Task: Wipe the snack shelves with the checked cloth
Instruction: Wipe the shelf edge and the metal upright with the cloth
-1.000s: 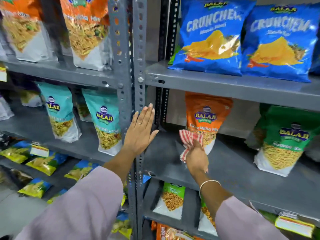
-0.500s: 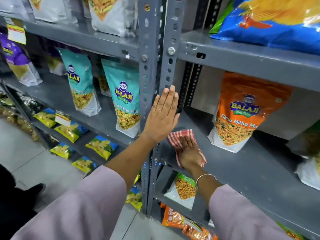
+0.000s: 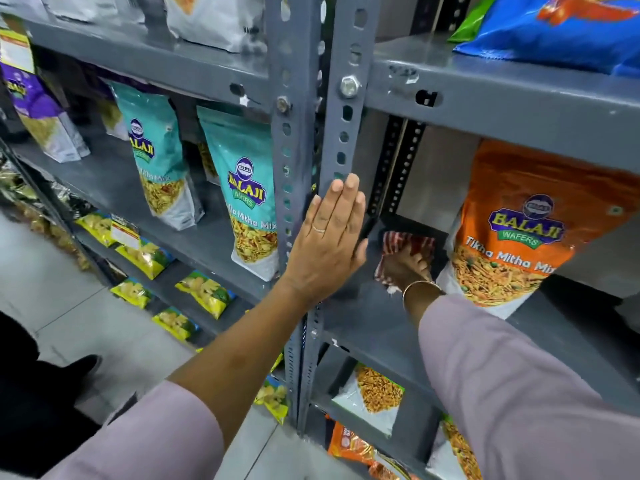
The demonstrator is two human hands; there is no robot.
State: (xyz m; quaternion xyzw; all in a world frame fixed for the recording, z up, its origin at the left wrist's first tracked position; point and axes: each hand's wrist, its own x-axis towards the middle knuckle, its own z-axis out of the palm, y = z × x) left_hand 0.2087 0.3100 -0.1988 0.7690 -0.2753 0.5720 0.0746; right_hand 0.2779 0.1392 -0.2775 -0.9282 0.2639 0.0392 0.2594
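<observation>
floor: pale grey glossy tiles | furniture: grey slotted-angle steel shelving rack | behind: beige flat back panel

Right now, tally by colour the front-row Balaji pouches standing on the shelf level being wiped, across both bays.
Teal pouches: 2
Orange pouch: 1
Purple pouch: 1
Total: 4
Packs behind the teal ones are too hidden to count.

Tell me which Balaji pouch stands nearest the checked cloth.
The orange Tikha Mitha Mix pouch, just right of the checked cloth; the teal pouches stand beyond the post.
</observation>
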